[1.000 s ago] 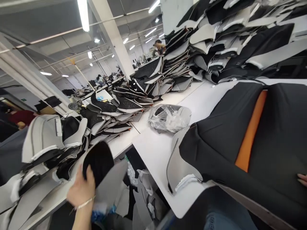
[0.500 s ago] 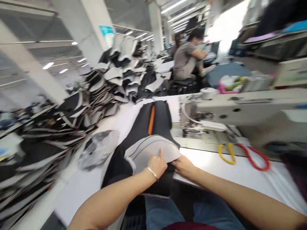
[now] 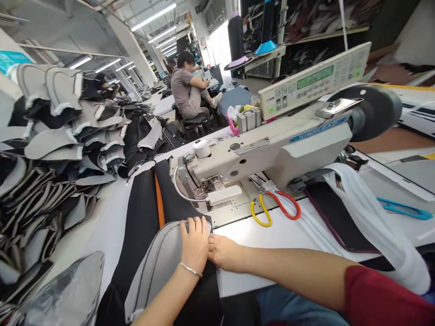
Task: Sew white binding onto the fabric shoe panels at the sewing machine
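Observation:
My left hand (image 3: 194, 242) lies flat, fingers together and stretched out, on a grey foam-backed fabric piece (image 3: 156, 262). That piece rests on a black cover with an orange stripe (image 3: 158, 199). My right hand (image 3: 222, 252) sits just beside the left at the fabric's right edge, its fingers tucked under the left hand and hidden. Both hands are a short way in front of the needle area of a white sewing machine (image 3: 272, 145).
Scissors with yellow and red handles (image 3: 268, 208) lie under the machine arm, and blue scissors (image 3: 404, 209) lie far right. Stacks of grey and black fabric pieces (image 3: 61, 149) fill the left. A plastic bag (image 3: 68, 294) sits bottom left. A seated person (image 3: 185, 90) works behind.
The view swung right from the fabric stacks to the sewing machine. My left hand brought a piece over and laid it on the black cover; it now lies flat instead of gripping.

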Demonstrator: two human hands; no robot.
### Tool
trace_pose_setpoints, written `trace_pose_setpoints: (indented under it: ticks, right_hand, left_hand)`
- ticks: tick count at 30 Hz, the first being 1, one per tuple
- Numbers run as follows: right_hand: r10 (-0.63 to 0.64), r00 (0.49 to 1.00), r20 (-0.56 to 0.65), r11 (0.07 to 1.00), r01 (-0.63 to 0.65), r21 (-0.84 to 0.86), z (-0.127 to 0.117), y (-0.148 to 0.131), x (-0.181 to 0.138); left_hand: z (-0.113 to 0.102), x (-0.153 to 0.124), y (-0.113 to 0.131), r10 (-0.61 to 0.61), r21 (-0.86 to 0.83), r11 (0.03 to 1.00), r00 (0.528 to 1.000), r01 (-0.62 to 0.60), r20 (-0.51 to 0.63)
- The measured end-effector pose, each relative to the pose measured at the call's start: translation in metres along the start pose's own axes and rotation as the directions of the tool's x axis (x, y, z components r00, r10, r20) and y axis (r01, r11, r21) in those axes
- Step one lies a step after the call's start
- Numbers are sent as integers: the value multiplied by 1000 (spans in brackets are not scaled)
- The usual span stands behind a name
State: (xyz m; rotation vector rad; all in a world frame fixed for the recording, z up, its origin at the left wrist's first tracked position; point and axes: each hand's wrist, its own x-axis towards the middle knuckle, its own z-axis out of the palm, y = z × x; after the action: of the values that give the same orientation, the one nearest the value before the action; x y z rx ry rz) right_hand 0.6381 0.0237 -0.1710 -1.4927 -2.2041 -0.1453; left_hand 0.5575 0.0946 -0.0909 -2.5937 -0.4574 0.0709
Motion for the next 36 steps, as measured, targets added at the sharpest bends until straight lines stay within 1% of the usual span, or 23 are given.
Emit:
trace_pose_setpoints:
  ticks: [2, 4, 6, 8, 10, 12, 14, 15, 17, 19, 20, 23, 26, 31, 36]
  right_hand:
    - [18, 1000, 4, 1000, -18, -13, 0, -1, -1]
    - [23, 1000, 13, 999, -23, -33, -2, -2, -1]
    - [13, 1000, 13, 998, -12, -56, -4, -4, -2]
    - [-6, 1000, 5, 995, 6, -98, -8, -6, -2]
    - [-15, 1000, -7, 988, 13, -153, -12, -9, -2]
    - [-3, 1000, -19, 984, 0, -177, -15, -10, -2]
    - [-1, 1000, -14, 986, -1, -164, -18, -9, -2]
    - [-10, 1000, 2, 988, 10, -155, -18, -9, -2]
    - [-27, 999, 43, 989, 33, -145, -19, -7, -2]
    - [-38, 997, 62, 988, 47, -146, -19, -6, -3]
    - [-41, 997, 60, 988, 50, -149, -18, -6, -3]
    - [-34, 999, 31, 987, 39, -158, -15, -6, -3]
    - [-10, 1000, 4, 987, 11, -162, -9, -7, -4]
    - [-13, 1000, -18, 985, 10, -170, -1, -7, -5]
    - [-11, 998, -55, 986, 2, -165, 0, -7, -5]
  left_hand:
    - [11, -6, 2, 60, 48, 997, 998, -58, -30]
    - [22, -14, 2, 105, 50, 993, 993, -102, -62]
    - [30, -19, 0, 99, 15, 995, 991, -98, -87]
    - [34, -17, -3, 31, -64, 997, 995, -37, -100]
    - [36, -9, -5, -75, -184, 981, 991, 53, -111]
    - [37, 4, -7, -192, -331, 933, 972, 139, -133]
    - [36, 16, -6, -279, -479, 859, 950, 181, -142]
    - [36, 20, -5, -298, -538, 822, 946, 186, -128]
    - [36, 25, -1, -276, -602, 778, 958, 178, -74]
    - [37, 25, 2, -222, -597, 786, 975, 162, -28]
    - [38, 24, 4, -204, -577, 802, 979, 154, -23]
    - [42, 17, 5, -189, -493, 858, 981, 143, -43]
    - [46, 13, 4, -173, -436, 890, 984, 132, -54]
    - [51, 14, 3, -136, -420, 904, 986, 84, -95]
    - [51, 16, 5, -124, -408, 911, 985, 66, -117]
